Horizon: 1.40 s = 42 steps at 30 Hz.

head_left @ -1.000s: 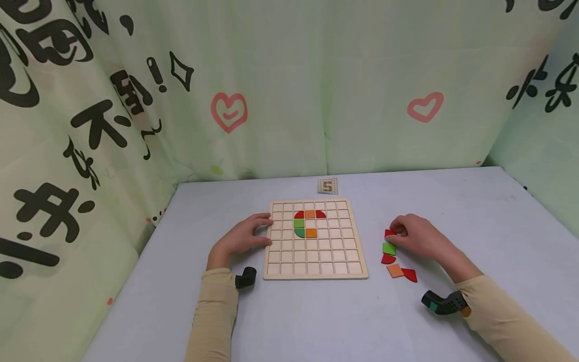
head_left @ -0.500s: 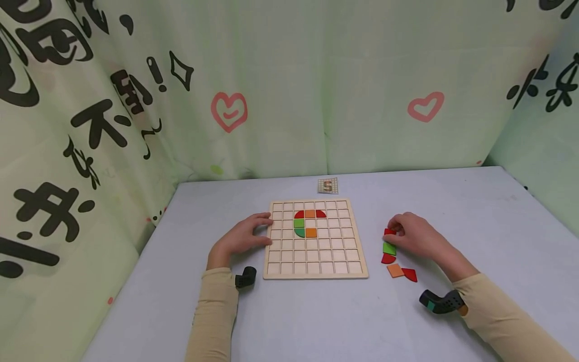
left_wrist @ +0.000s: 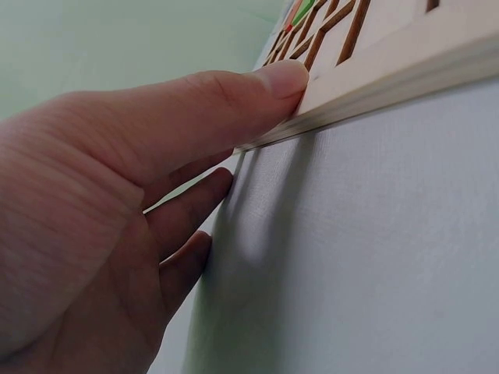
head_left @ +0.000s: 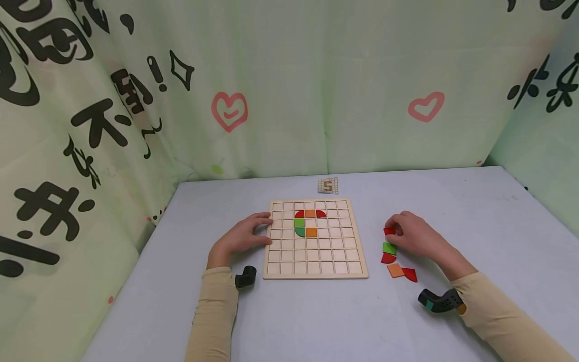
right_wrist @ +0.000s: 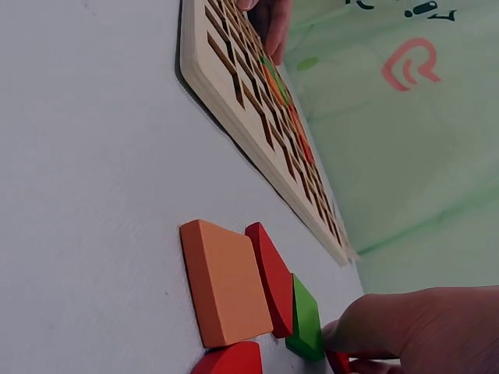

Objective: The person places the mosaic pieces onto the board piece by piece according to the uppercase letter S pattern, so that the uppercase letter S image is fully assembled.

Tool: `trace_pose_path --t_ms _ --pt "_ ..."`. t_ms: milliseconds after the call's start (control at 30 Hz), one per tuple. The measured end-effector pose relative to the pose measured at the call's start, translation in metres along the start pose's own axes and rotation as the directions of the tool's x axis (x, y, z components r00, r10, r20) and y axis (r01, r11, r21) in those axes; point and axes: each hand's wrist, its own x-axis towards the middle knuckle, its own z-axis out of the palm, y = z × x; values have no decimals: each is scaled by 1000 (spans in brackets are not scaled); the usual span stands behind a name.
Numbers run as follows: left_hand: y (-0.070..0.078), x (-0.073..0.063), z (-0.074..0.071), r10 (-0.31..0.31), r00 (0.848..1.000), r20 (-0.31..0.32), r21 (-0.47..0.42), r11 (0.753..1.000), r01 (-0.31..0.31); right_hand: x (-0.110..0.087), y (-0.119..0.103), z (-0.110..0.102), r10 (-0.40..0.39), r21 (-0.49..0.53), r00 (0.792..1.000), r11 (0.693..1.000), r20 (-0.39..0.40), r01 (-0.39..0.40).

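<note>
A square wooden grid board [head_left: 316,275] lies on the table, with several red, orange and green tiles set in its upper cells. At its left edge, my left hand [head_left: 244,235] rests with the fingers fairly straight; in the left wrist view, the thumb [left_wrist: 273,82] touches the rim. Right of the board, my right hand [head_left: 417,235] pinches a red tile [head_left: 389,231] between thumb and forefinger, its shape partly hidden. Just below it lie a green square tile [head_left: 389,248] and a red rounded tile [head_left: 388,258]. An orange square tile [head_left: 395,271] and another red tile [head_left: 410,275] lie nearer.
Behind the board, a small card [head_left: 327,185] with a gridded, coloured pattern lies on the white-covered table [head_left: 316,322]. A pale green curtain [head_left: 280,100] with printed hearts and black characters hangs around the table. A black device [head_left: 440,300] sits at my right wrist.
My right hand has shifted slightly away toward the back, and the red tile in its fingers now sits a little apart from the green tile. My left hand and the board keep still.
</note>
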Motion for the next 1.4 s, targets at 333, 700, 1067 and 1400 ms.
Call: trace_pose_path --t_ms 333,700,1067,1400 --pt "0 0 0 -1 1000 0 8 1000 1 4 -9 -1 -28 45 1000 999 -1 28" --pt "-1 1 0 -3 1000 0 11 1000 3 19 -41 2 -114 73 993 991 29 112" --pt "-1 1 0 -5 1000 2 4 1000 5 37 -76 13 -188 95 978 979 84 180" --pt "-3 3 0 20 1000 -2 16 1000 -20 47 -93 19 -225 79 968 973 111 217"
